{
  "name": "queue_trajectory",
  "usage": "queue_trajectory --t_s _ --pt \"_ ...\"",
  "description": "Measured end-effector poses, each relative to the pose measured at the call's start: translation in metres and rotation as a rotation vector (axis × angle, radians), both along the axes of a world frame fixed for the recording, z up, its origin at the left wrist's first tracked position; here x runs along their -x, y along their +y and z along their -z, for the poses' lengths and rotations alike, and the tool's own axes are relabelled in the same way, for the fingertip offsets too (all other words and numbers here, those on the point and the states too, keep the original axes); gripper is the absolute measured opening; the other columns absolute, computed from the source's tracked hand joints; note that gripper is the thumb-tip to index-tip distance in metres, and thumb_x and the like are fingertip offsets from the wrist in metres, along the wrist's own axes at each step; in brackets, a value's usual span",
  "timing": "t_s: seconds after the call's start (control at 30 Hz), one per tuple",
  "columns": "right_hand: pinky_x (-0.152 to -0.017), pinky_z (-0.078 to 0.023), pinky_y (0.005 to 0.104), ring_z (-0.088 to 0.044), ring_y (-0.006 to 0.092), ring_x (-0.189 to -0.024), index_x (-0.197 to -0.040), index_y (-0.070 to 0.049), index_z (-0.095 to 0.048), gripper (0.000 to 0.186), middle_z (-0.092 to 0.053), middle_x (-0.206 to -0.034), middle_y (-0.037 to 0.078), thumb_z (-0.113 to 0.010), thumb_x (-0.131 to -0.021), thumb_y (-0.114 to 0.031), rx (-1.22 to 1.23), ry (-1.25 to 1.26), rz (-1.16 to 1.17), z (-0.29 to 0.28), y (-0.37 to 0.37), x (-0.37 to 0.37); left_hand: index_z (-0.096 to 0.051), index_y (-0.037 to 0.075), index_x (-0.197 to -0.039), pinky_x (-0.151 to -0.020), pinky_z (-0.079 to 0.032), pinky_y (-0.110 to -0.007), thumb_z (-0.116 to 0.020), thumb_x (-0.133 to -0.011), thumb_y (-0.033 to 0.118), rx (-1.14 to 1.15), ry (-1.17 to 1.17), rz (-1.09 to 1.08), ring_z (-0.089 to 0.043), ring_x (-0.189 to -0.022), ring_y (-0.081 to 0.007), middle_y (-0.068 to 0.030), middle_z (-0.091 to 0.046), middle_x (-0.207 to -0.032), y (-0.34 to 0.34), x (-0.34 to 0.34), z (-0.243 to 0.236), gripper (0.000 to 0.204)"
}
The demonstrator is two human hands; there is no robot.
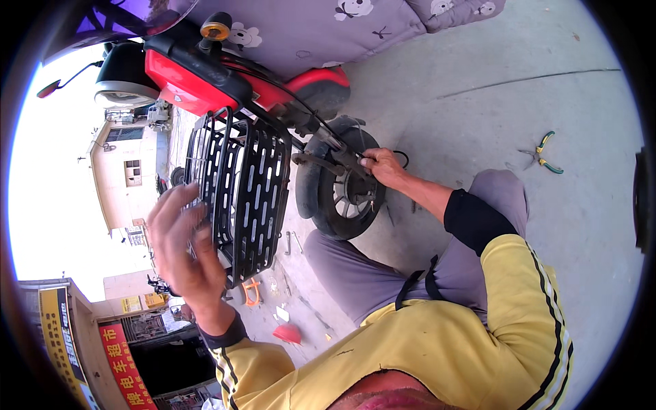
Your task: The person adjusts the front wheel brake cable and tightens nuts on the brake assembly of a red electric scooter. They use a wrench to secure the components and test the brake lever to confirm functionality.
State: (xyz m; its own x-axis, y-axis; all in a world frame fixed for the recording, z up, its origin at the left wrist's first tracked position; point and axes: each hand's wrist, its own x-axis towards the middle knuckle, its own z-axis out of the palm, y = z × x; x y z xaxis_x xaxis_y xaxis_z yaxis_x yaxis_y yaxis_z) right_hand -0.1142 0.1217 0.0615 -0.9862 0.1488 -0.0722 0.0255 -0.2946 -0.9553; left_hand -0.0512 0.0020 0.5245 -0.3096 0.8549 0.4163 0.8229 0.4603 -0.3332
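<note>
A red and black electric scooter (184,78) stands before me with its front wheel (348,198) turned toward me. My right hand (384,168) is closed at the lower fork (335,140), its fingertips pinching a thin black cable beside the wheel hub. A loop of that cable (404,158) sticks out behind the hand. My left hand (179,239), somewhat blurred, is raised by the near left side of the black slotted basket (256,191). Its fingers are bent and apart, with nothing seen in them. Whether they touch the basket I cannot tell.
Pliers with green and yellow handles (545,156) lie on the concrete floor at right. Wrenches (292,243), an orange tool (251,292) and a red bowl-like piece (288,333) lie left of my knees. A patterned purple cover (301,41) hangs over the scooter.
</note>
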Motion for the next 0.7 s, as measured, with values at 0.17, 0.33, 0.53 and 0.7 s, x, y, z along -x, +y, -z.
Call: queue_trajectory --t_s 0.17,0.33,0.53,0.7 --pt "-0.065 -0.047 0.0347 -0.058 0.0139 -0.068 -0.090 0.001 -0.070 0.018 -0.065 -0.072 0.004 -0.067 -0.096 -0.015 0.107 0.000 -0.050 0.000 0.001 -0.006 -0.066 -0.003 -0.110 -0.086 -0.056 -0.041 -0.066 -0.088 -0.007 0.045 -0.465 -0.012 -0.069 -0.100 -0.0364 -0.0186 -0.070 -0.114 0.063 -0.027 0.091 0.022" --pt "-0.064 -0.048 0.0311 -0.059 0.0116 -0.070 -0.098 0.002 -0.075 0.018 -0.066 -0.074 0.003 -0.066 -0.096 -0.015 0.234 -0.010 -0.094 -0.043 -0.012 -0.004 -0.064 -0.006 -0.122 -0.084 -0.056 -0.043 -0.059 -0.102 0.011 -0.095 -0.756 -0.531 -0.073 -0.098 -0.0401 -0.0258 -0.073 -0.107 -0.001 0.020 0.233 0.027" --pt "-0.069 -0.049 0.0283 -0.061 0.0111 -0.076 -0.103 0.002 -0.076 0.016 -0.070 -0.085 0.004 -0.069 -0.092 -0.008 0.324 -0.027 0.055 -0.040 0.015 0.024 -0.057 -0.008 -0.131 -0.090 -0.058 -0.039 -0.076 -0.091 0.018 -0.184 -0.922 -0.633 -0.074 -0.105 -0.0315 -0.0242 -0.074 -0.114 -0.017 0.052 0.339 0.051" --pt "-0.068 -0.045 0.0262 -0.056 0.0099 -0.076 -0.101 0.000 -0.076 0.012 -0.068 -0.086 0.002 -0.068 -0.096 -0.008 0.640 -0.068 0.019 -0.045 0.047 0.055 -0.054 -0.009 -0.134 -0.090 -0.058 -0.036 -0.078 -0.090 0.017 -0.303 -1.052 -0.597 -0.074 -0.107 -0.0282 -0.0238 -0.072 -0.121 0.015 0.059 0.374 0.057"
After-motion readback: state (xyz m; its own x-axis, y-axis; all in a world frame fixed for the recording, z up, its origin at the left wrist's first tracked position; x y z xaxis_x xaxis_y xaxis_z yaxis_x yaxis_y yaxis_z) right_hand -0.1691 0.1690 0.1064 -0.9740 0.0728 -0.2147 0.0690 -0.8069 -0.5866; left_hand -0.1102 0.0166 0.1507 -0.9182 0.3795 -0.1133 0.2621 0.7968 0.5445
